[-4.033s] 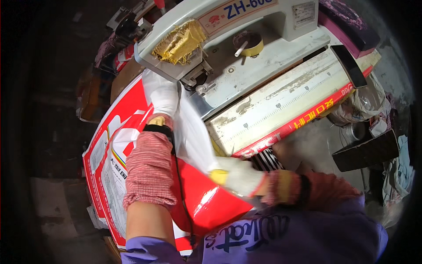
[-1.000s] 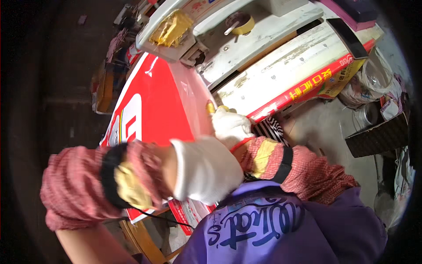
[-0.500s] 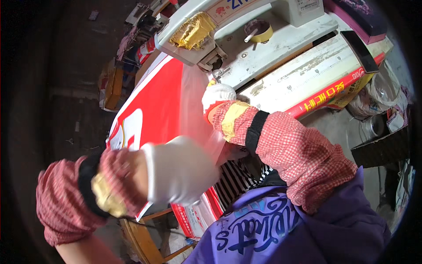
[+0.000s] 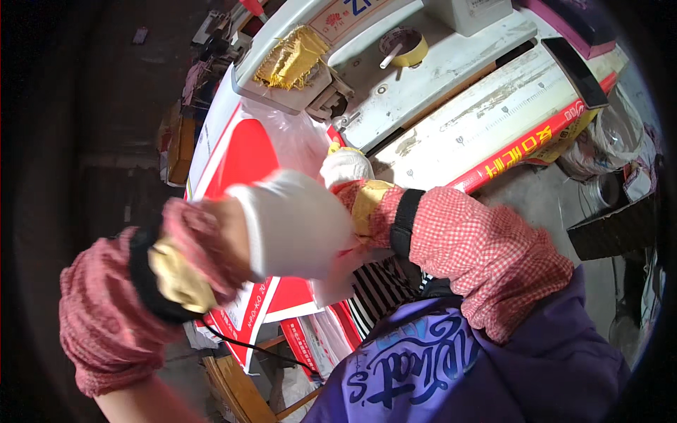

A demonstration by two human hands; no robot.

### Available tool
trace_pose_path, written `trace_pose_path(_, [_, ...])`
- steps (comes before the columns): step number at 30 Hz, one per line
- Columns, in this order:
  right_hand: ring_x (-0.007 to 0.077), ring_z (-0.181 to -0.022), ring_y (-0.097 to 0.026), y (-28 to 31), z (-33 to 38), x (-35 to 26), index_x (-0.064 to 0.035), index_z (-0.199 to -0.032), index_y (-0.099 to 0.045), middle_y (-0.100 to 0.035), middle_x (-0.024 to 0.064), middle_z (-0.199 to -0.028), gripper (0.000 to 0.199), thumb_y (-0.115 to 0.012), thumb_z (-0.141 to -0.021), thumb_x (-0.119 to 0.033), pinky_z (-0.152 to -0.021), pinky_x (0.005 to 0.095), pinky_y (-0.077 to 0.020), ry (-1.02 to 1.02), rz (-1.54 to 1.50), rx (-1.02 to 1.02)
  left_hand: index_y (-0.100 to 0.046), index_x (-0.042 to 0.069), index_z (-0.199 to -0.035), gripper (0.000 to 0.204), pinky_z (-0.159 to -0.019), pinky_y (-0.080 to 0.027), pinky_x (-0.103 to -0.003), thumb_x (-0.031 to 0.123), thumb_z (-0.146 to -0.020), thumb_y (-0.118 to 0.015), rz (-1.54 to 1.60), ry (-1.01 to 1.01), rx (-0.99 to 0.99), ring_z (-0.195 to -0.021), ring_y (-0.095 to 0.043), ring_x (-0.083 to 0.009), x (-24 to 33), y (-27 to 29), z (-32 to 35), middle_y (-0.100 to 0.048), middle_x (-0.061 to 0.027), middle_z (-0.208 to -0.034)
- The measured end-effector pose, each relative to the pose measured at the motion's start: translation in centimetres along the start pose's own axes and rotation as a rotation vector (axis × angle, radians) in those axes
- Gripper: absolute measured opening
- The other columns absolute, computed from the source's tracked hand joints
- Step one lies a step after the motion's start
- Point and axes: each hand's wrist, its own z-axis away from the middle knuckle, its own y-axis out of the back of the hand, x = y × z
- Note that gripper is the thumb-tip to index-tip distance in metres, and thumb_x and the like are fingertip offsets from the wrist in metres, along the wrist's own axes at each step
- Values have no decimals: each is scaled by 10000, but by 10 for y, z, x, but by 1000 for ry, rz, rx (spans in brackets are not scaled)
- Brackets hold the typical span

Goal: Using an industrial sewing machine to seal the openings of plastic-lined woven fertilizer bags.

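A red and white printed plastic sack with a clear liner hangs at the left end of the sewing machine. My right hand, in a white glove with yellow at the fingertips, is at the sack's edge just below the machine's presser foot. Its fingers look closed there, though they are partly hidden. Smeared by motion, my left hand in its white glove is over the middle of the sack, nearer to me. It hides part of the sack, and its own fingers cannot be made out.
On the machine bed stands a yellow tape roll with a white stick in it. A dark phone-like slab lies at the table's right end. Below that hangs a clear plastic bag. A wooden stool stands at lower left.
My left hand has moved up and slightly right. The sack has folded and bunched, showing more clear liner near the machine. My right hand stays almost in place at the sack's edge.
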Motion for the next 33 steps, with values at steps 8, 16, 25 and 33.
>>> trace_pose_path(8, [197, -515, -538, 0, 4, -20, -21, -883, -632, -584, 59, -594, 192, -523, -787, -146, -479, 357, -427, -100, 164, 163, -586, 104, -555, 43, -487, -398, -328, 141, -560, -606, -207, 147, 106, -540, -506, -203, 51, -62, 28, -526, -8, -564])
trace_pose_path(16, [172, -500, -547, -36, -20, -12, -148, -637, -644, -586, 10, -572, 123, -613, -722, -230, -488, 341, -436, 186, -107, -4, -649, 91, -654, 183, -568, -428, -343, 260, -697, -590, 83, -12, 439, -536, -536, -272, 2, -39, 8, -545, -74, -551])
trace_pose_path(25, [233, -659, -628, -76, -32, -38, -24, -801, -659, -647, 94, -726, 222, -635, -738, -236, -583, 392, -491, -289, 553, -22, -526, 42, -813, 122, -475, -466, -358, 100, -709, -548, 178, 8, 259, -549, -569, -260, 75, -52, -18, -544, -81, -645])
trace_pose_path(33, [204, -573, -587, -34, -41, -9, -122, -669, -643, -614, 38, -624, 87, -689, -622, -178, -506, 346, -472, 121, -175, -41, -563, 106, -888, 161, -600, -498, -366, 156, -736, -553, 34, 171, 205, -691, -604, -274, 49, -34, -21, -589, -105, -753])
